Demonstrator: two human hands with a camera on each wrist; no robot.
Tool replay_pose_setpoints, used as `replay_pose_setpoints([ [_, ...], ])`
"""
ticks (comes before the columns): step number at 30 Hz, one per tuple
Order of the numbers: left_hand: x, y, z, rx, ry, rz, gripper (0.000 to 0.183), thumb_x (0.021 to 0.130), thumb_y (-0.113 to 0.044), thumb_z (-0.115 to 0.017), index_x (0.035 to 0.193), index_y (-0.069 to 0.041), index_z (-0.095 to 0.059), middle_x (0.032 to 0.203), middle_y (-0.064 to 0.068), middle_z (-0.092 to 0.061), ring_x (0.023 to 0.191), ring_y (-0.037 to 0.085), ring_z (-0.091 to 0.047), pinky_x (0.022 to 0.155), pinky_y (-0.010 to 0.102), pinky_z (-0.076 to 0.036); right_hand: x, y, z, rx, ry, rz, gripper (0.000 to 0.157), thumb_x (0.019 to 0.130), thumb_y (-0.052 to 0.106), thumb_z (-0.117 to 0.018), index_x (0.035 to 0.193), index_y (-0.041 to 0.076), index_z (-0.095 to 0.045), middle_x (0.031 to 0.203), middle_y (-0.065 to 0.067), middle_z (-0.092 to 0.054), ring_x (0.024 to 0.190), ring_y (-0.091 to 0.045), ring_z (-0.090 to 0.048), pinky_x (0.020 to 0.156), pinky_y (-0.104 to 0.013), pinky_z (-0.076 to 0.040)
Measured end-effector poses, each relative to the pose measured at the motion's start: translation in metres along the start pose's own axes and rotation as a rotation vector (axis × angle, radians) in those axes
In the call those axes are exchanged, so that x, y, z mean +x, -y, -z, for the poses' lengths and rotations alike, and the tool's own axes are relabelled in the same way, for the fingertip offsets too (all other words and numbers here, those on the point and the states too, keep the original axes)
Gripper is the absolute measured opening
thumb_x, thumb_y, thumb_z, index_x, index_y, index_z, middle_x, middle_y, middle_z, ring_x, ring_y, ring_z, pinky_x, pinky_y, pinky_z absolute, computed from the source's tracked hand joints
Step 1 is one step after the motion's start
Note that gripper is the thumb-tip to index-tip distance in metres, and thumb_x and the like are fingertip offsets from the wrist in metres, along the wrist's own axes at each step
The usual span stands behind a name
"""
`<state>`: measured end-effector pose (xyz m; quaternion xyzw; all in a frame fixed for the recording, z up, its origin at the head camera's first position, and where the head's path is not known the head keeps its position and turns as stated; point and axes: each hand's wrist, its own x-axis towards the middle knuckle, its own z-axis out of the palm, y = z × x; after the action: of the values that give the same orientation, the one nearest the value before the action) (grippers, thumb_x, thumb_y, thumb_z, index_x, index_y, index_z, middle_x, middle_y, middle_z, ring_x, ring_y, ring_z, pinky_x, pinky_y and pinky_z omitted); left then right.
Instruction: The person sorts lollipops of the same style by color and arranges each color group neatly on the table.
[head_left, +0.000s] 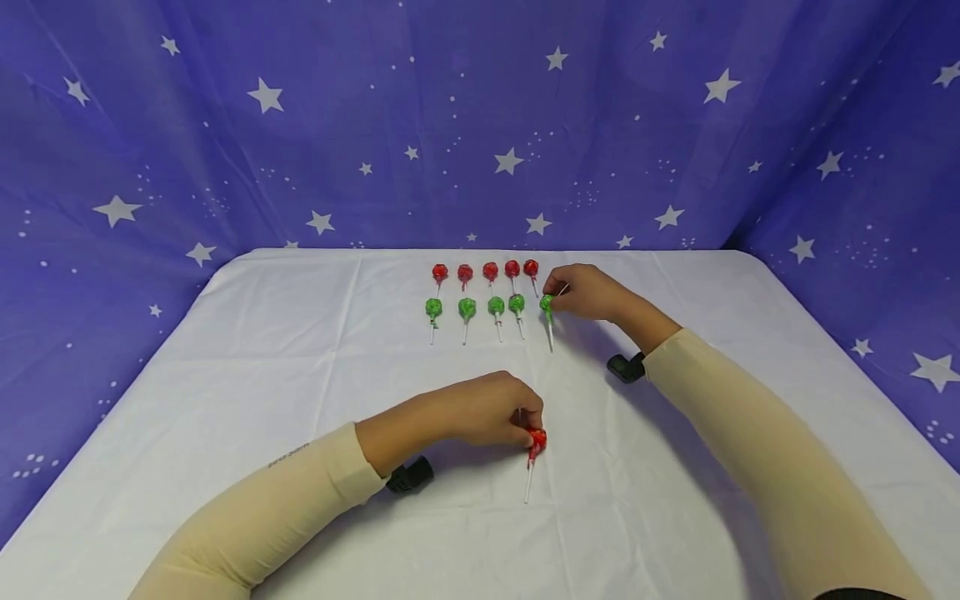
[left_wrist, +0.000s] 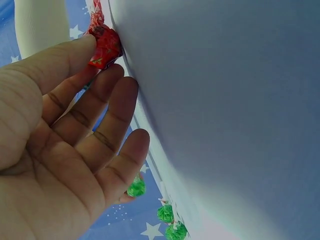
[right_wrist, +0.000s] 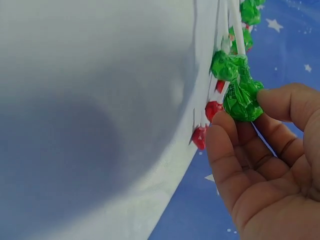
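Note:
My left hand (head_left: 491,410) pinches a red-wrapped lollipop (head_left: 537,442) by its candy head, nearer the front of the table, its white stick pointing toward me. In the left wrist view the thumb and a fingertip meet on the red wrapper (left_wrist: 106,47). Farther back, my right hand (head_left: 588,292) pinches a green-wrapped lollipop (head_left: 547,303) at the right end of the green row, stick toward me. The right wrist view shows thumb and fingers around its green head (right_wrist: 243,100).
Several red lollipops (head_left: 491,270) lie in a row near the table's back edge. Several green lollipops (head_left: 467,308) form a row just in front of them. A white cloth (head_left: 247,358) covers the table, and a purple star-printed curtain (head_left: 450,125) hangs behind it.

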<state>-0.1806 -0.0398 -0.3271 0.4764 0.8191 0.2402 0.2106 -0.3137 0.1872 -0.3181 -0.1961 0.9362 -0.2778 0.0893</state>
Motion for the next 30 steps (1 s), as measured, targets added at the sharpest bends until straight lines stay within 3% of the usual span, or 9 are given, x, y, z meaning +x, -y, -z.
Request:
replay_pose_setpoints([
  [13, -0.001, 0.002, -0.001, 0.027, -0.019, -0.007, 0.01, 0.089, -0.011, -0.074, 0.083, -0.017, -0.069, 0.074, -0.014, -0.062, 0.07, 0.003, -0.055, 0.069, 0.02, -0.044, 0.023, -0.003, -0.011, 0.0, 0.028, -0.107, 0.021, 0.091, 0.007, -0.063, 0.111, 0.001, -0.065, 0.107, -0.013, -0.064, 0.093, -0.026, -0.054, 0.081, -0.038, -0.046],
  [30, -0.001, 0.001, 0.0, 0.008, -0.014, 0.002, 0.007, 0.088, -0.009, -0.074, 0.085, -0.015, -0.071, 0.075, -0.014, -0.063, 0.072, 0.002, -0.056, 0.07, 0.02, -0.044, 0.025, -0.007, -0.014, 0.028, 0.029, -0.109, 0.022, 0.092, 0.011, -0.065, 0.113, 0.002, -0.064, 0.109, -0.013, -0.063, 0.096, -0.026, -0.054, 0.086, -0.04, -0.045],
])
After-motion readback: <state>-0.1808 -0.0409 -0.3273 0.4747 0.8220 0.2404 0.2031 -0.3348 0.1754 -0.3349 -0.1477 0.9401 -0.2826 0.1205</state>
